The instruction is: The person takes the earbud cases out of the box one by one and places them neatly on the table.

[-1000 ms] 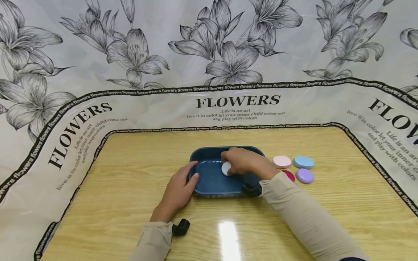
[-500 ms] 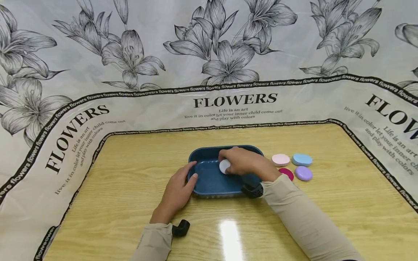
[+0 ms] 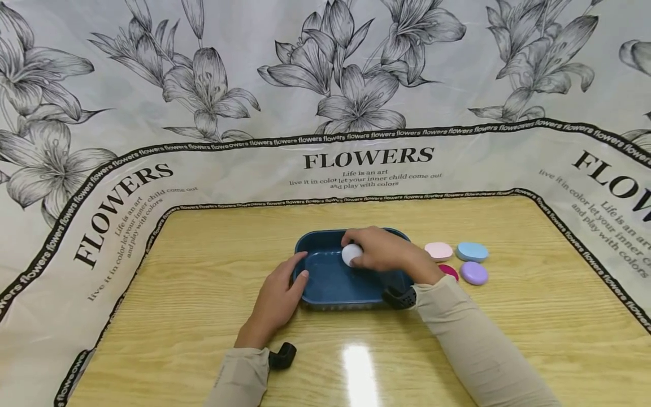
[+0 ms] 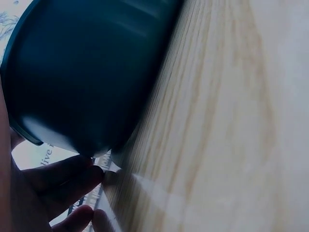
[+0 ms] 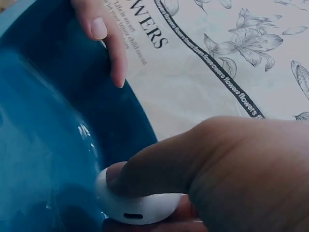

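Observation:
A dark blue rectangular basin (image 3: 330, 287) with rounded corners stands on the wooden table. My left hand (image 3: 277, 297) grips its left wall: two digits hook over the rim, while other fingers (image 4: 67, 186) lie outside against it in the left wrist view. Inside the basin, my right hand (image 3: 383, 249) pinches a small white rounded case (image 3: 350, 255). The right wrist view shows the thumb (image 5: 145, 169) over the case, which has a dark oblong slot in its side. Fingers beneath the case are mostly hidden. The case is close to the basin's inner wall.
Right of the basin lie a pink oval (image 3: 438, 251), a light blue oval (image 3: 472, 251), a purple round piece (image 3: 474, 273) and a dark red piece (image 3: 450, 272) partly behind my right forearm. A white flower-print cloth (image 3: 371, 169) borders the table (image 3: 203, 282).
The right hand has lifted and tilted the white case slightly, shifting it a little toward the back of the basin. The left hand keeps its place on the rim.

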Motion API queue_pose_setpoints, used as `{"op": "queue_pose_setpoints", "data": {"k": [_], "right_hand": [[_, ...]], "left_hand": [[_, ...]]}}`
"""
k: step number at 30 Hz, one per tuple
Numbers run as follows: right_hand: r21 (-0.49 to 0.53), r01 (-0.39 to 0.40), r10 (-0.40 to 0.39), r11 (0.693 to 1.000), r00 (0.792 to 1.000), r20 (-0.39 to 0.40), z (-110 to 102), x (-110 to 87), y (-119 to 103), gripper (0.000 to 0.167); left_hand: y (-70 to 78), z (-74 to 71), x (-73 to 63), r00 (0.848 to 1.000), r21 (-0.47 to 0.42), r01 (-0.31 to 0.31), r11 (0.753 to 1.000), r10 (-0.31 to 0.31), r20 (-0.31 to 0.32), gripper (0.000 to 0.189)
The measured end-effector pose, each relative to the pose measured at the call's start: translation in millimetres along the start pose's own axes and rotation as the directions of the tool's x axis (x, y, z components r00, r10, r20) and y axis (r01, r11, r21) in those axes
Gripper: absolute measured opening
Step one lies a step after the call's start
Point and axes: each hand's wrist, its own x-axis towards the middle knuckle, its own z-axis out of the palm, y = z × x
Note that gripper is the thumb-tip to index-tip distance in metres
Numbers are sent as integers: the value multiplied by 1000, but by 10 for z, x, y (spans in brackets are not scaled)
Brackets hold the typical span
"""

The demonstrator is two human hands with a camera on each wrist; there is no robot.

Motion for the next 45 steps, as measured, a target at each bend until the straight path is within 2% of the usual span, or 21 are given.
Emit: {"op": "queue_pose_setpoints", "data": {"k": [5, 15, 19, 24, 29, 35, 45], "right_hand": [[25, 6, -5, 1000, 999, -38, -9, 16, -2, 34], [47, 30, -27, 998, 998, -63, 11, 5, 16, 36], [87, 16, -8, 996, 996, -83, 26, -56, 64, 37], [155, -1, 25, 988, 988, -153, 23, -155, 113, 36], [214, -33, 83, 976, 970, -228, -12, -278, 151, 38], [284, -83, 177, 955, 929, -324, -33, -423, 191, 36], [355, -84, 237, 931, 879, -413, 40, -611, 227, 41]], "left_hand": [[-7, -22, 15, 1000, 1, 2, 1000, -2, 0, 47], [-11, -30, -2, 1000, 14, 10, 1000, -10, 5, 47], [-1, -8, -15, 1000, 1, 14, 1000, -14, 10, 45], [5, -16, -25, 1000, -6, 10, 1000, -10, 4, 46], [-7, -17, -10, 1000, 1, 6, 1000, -6, 4, 47], [-11, 2, 15, 1000, 3, 5, 1000, -5, 9, 45], [-10, -3, -24, 1000, -5, 20, 1000, -20, 8, 46]]}}
